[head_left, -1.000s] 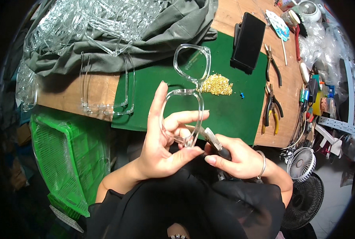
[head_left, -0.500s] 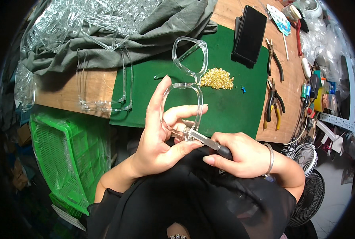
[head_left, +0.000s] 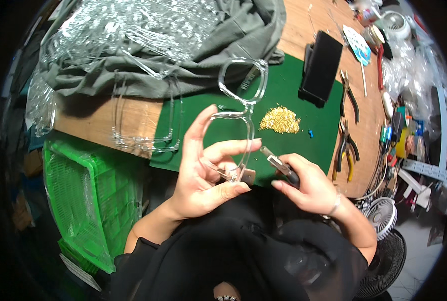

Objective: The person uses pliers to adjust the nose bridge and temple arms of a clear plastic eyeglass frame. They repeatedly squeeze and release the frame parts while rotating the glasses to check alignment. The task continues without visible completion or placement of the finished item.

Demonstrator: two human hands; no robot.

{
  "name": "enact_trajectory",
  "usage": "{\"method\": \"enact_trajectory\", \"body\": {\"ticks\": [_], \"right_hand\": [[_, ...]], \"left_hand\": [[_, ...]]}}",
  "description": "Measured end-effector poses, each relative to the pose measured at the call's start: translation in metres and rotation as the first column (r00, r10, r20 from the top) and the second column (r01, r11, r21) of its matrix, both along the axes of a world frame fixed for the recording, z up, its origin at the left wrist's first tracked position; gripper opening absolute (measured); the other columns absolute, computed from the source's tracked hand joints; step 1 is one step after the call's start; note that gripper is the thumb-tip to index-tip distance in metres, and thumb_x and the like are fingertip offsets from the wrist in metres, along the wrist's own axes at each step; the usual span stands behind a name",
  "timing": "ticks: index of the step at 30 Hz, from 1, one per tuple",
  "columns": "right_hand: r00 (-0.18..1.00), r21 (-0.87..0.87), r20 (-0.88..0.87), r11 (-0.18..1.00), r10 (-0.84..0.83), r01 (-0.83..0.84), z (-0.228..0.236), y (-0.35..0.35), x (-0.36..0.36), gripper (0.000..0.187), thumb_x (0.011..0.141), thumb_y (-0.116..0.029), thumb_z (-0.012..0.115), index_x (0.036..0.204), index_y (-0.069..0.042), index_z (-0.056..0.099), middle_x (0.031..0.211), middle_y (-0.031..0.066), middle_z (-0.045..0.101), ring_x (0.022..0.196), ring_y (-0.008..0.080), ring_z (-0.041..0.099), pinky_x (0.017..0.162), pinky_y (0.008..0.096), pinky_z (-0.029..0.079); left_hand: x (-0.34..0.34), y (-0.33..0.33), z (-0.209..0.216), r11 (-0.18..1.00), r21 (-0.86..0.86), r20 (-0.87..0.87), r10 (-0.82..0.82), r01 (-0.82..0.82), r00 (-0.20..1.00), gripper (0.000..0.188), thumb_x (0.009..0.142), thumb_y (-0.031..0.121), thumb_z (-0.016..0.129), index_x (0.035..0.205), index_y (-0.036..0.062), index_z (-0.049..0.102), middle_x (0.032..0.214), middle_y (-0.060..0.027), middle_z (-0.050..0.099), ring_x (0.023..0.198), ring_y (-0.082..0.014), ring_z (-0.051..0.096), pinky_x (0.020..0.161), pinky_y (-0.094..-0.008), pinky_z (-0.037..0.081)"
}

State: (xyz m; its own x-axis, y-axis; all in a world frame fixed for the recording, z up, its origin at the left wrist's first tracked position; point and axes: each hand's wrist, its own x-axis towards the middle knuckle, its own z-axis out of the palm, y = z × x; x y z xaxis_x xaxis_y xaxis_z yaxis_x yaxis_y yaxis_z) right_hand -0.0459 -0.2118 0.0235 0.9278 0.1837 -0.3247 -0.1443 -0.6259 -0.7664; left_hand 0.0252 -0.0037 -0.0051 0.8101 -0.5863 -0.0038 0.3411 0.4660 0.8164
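Note:
My left hand [head_left: 196,173] grips a clear plastic eyeglass frame [head_left: 248,103] near its lower corner, thumb and fingers around the hinge end. The frame is held upright, its two rims one above the other. A small brownish-grey piece [head_left: 247,175] shows beside my left thumb; its kind I cannot make out. In my right hand [head_left: 311,185] is a metal-headed tool with a black handle [head_left: 279,164], its tip pointing up-left and apart from the frame. Beyond lies a pile of small gold-coloured parts [head_left: 280,120] on a green mat [head_left: 313,150].
Clear frames are heaped on grey cloth [head_left: 233,55] at far left; more folded frames [head_left: 146,143] stand nearer. A black phone [head_left: 322,67], pliers [head_left: 349,98], yellow-and-black pliers [head_left: 345,150] and a blue pin [head_left: 310,133] lie right. Green crates [head_left: 90,200] stand left; fans [head_left: 381,218] right.
My right hand has drawn the tool away to the right from the frame's lower corner. The left hand keeps hold of the frame. The whole view has shifted slightly.

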Motion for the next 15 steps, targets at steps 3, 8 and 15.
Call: {"method": "enact_trajectory", "body": {"ticks": [3,8,15], "right_hand": [[0.976,-0.199,0.198,0.978,0.094,-0.053,-0.044,0.007,-0.003,0.046,0.071,-0.007,0.063,0.113,-0.001,0.047,0.086,0.0142,0.052,0.082,0.0305,0.051,0.076,0.0373,0.042],[0.949,-0.377,0.242,0.921,0.199,-0.097,-0.058,0.013,-0.006,0.060,0.060,-0.005,0.067,0.116,-0.002,0.046,0.089,0.0122,0.051,0.086,0.0281,0.051,0.078,0.0368,0.042],[0.876,-0.529,0.282,0.825,0.390,-0.197,-0.047,0.021,0.001,0.055,0.064,-0.009,0.063,0.116,-0.001,0.048,0.113,0.0111,0.052,0.076,0.0244,0.052,0.069,0.0339,0.042]], "left_hand": [[0.000,0.000,0.005,0.996,-0.085,-0.139,-0.017,0.005,0.990,0.107,0.071,0.009,0.075,0.140,0.0101,-0.006,0.117,-0.0251,0.053,0.053,-0.0118,0.054,0.051,-0.0205,0.043],[0.005,0.009,0.000,0.991,-0.131,-0.118,-0.047,0.031,0.992,0.104,0.073,0.010,0.074,0.141,0.0113,-0.005,0.119,-0.0246,0.051,0.059,-0.0126,0.056,0.056,-0.0225,0.044],[0.007,0.002,-0.007,0.972,-0.233,-0.054,-0.014,0.001,0.998,0.088,0.083,0.033,0.063,0.140,0.0059,0.002,0.115,-0.0193,0.054,0.052,-0.0103,0.051,0.054,-0.0245,0.041]]}}
